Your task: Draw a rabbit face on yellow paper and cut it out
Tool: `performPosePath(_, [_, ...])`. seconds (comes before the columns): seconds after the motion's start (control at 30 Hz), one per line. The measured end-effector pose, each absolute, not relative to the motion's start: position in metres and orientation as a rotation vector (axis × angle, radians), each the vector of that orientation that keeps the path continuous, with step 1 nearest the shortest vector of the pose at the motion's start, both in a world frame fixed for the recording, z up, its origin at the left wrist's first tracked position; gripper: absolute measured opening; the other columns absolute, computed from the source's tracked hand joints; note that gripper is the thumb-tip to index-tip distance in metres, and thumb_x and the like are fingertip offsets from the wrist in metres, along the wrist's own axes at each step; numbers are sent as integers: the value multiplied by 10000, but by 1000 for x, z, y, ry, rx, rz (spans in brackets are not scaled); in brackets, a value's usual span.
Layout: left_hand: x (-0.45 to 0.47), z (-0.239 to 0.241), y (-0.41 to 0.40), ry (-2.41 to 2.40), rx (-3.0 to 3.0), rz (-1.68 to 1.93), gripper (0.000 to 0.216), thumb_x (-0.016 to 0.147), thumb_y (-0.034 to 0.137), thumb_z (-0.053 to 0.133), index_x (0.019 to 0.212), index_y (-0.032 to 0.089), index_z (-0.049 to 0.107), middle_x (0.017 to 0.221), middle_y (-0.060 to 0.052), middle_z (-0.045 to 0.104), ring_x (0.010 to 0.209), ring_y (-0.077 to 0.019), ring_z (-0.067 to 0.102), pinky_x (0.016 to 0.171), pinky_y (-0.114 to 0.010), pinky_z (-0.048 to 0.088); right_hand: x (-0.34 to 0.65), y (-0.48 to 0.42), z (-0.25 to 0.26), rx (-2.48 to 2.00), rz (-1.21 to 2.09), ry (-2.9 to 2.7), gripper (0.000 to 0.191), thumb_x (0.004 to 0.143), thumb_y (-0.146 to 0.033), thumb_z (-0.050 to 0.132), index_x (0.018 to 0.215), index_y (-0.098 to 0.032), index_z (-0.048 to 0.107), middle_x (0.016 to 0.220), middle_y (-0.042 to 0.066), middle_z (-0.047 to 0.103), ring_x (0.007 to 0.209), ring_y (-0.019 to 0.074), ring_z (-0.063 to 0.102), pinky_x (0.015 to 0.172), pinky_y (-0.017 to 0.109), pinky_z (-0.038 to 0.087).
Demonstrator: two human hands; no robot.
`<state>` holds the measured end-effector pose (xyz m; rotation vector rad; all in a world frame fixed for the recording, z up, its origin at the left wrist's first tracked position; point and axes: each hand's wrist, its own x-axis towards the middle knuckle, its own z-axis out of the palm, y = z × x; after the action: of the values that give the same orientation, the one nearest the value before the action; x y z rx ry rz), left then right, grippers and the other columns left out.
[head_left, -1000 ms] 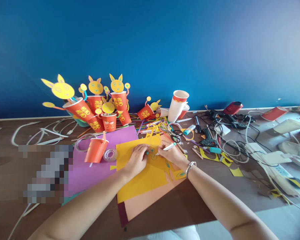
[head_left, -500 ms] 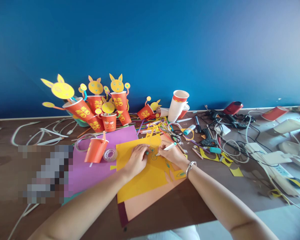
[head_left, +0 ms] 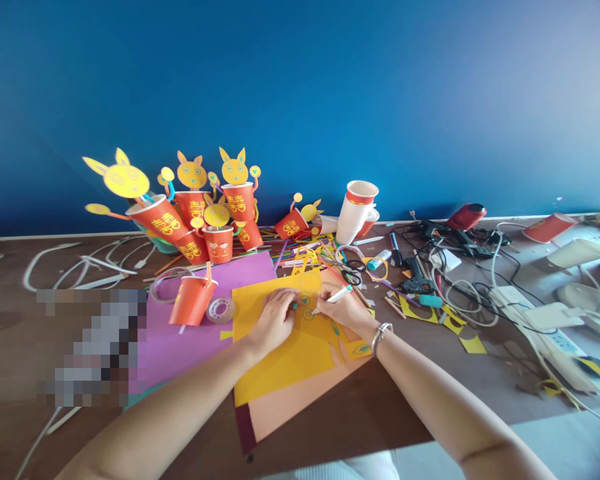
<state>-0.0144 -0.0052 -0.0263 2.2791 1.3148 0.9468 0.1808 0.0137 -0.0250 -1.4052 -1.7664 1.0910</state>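
Observation:
My right hand (head_left: 337, 308) is closed round a white marker (head_left: 339, 294) with a green end. The marker's tip touches the yellow paper (head_left: 280, 367), beside a small circle drawn in green. More circles and leaf-like ear shapes are drawn on the same sheet, with a heart inside one circle. My left hand (head_left: 276, 317) lies on the yellow paper with bent fingers resting on it. At its fingertips shows a small teal spot that I cannot make out. A peach sheet (head_left: 275, 417) sticks out from under the yellow one.
Red paper cups (head_left: 220, 245) with yellow rabbit faces stand at the back left. A tape roll (head_left: 221, 309) and a red cup (head_left: 193, 300) sit on purple paper (head_left: 180, 353). Stacked white cups (head_left: 355, 213), glue guns (head_left: 417, 277), cables and a power strip (head_left: 545, 320) lie rightward.
The marker tip has shifted very slightly along the drawn circle. My left hand stays in the same place on the paper.

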Motion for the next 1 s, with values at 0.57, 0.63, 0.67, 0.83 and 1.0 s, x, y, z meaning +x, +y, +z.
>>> performPosePath(0.57, [-15,-27,-5,1308,2285,933,330,690,-53,438,855,207,554,1048,-63,661,1034,-230,600,908,-417,469,178,10,-10,-1342,1259,-1616,155,742,-280,529,647,-192,442,537,-44,519,481,91,493,439,190,344])
performPosePath(0.63, [-15,-27,-5,1312,2283,929,334,683,-52,438,853,209,559,1052,-60,661,1035,-229,600,910,-417,468,179,11,-13,-1367,1233,-1616,164,753,-293,525,651,-194,443,532,-44,521,472,90,482,431,192,335])
performPosePath(0.67, [-15,-27,-5,1313,2282,929,334,681,-51,439,854,208,561,1052,-60,662,1036,-229,600,912,-419,467,179,11,-14,-1376,1219,-1632,161,754,-288,522,650,-195,442,531,-44,522,471,91,480,431,193,332])
performPosePath(0.83, [-15,-27,-5,1316,2280,932,330,683,-48,440,857,205,558,1052,-67,660,1045,-232,598,918,-421,465,180,11,-17,-1389,1168,-1688,151,753,-266,517,649,-200,431,533,-55,498,468,85,453,419,194,304])
performPosePath(1.0, [-15,-27,-5,1310,2287,941,340,681,-55,439,859,211,555,1046,-63,661,1035,-225,600,913,-412,468,180,13,-22,-1386,1156,-1728,124,734,-255,533,662,-197,449,558,-55,494,481,86,464,426,193,304])
